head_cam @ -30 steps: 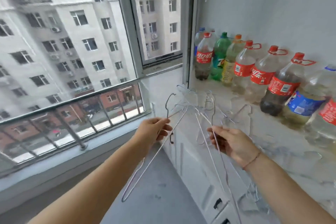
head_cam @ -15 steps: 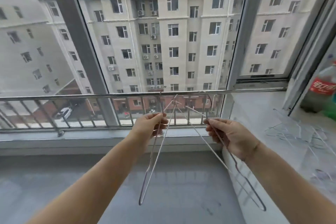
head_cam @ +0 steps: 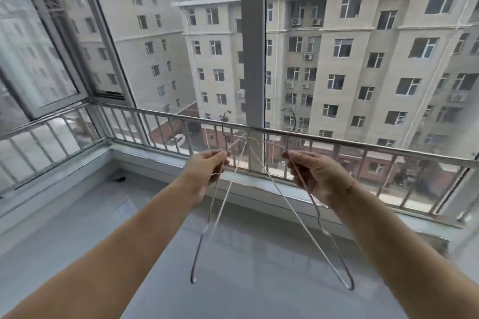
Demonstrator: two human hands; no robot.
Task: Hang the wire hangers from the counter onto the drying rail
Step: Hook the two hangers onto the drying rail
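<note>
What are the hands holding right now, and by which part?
The left hand pinches one wire hanger at its neck, just below the hook; the right hand pinches a second hanger the same way.

Two wire hangers: left hanger (head_cam: 200, 248) and right hanger (head_cam: 337, 254). Two hands, left hand (head_cam: 204, 171) and right hand (head_cam: 317, 176), one hanger in each. One drying rail (head_cam: 363, 144). One upright window post (head_cam: 252, 59). One white car (head_cam: 176, 139) outside.

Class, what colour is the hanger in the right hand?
The hanger is silvery metal grey; head view shows it best.
</note>
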